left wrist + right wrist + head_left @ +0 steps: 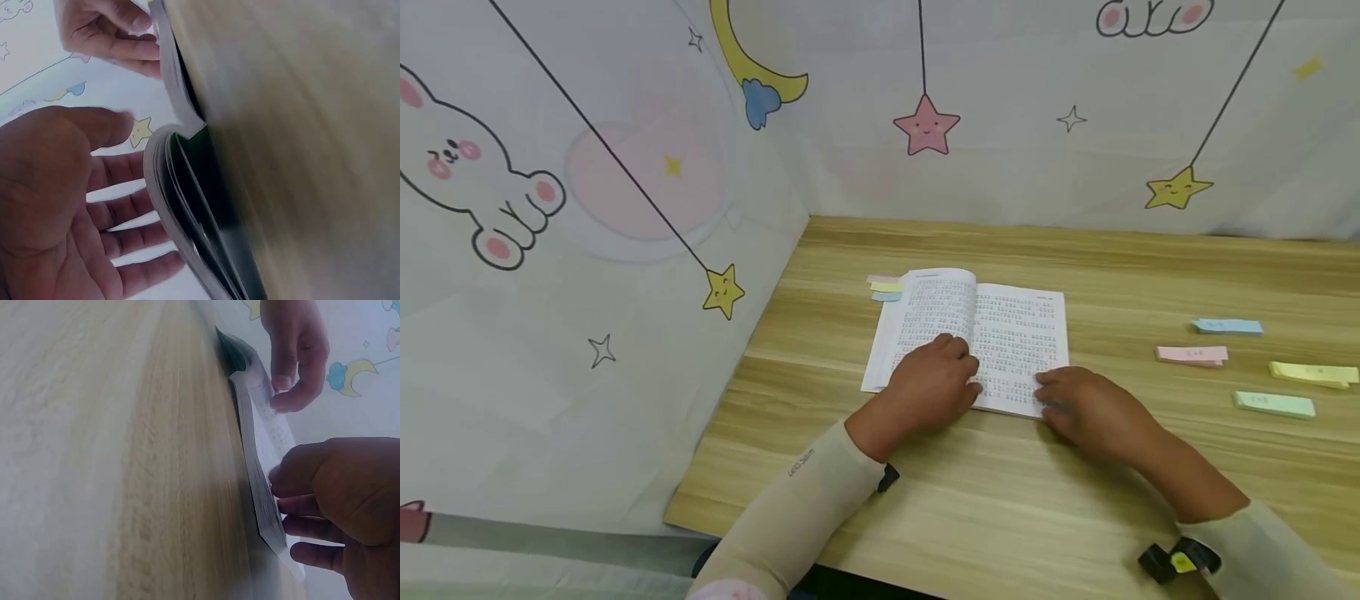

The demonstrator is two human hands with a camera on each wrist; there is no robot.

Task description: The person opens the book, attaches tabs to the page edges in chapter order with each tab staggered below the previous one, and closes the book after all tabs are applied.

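A book [1021,333] of printed text lies spread on the table, its dark green cover showing beneath the pages [159,181] in the left wrist view. Pink, yellow and blue tabs [887,287] stick out from its left page edge. Across the lower part of the left page and the spine lies my left hand [931,383], its fingers spread and fairly straight in the left wrist view. My right hand [1093,412] touches the lower right corner of the right page, thumb near the page edge [259,494] and fingers extended over the paper.
To the right on the wooden table [1000,517] lie a blue sticky-note strip [1228,327], a pink one [1192,356], a yellow one [1313,373] and a green one [1274,404]. Cartoon-printed sheets [1000,75] stand behind and at the left.
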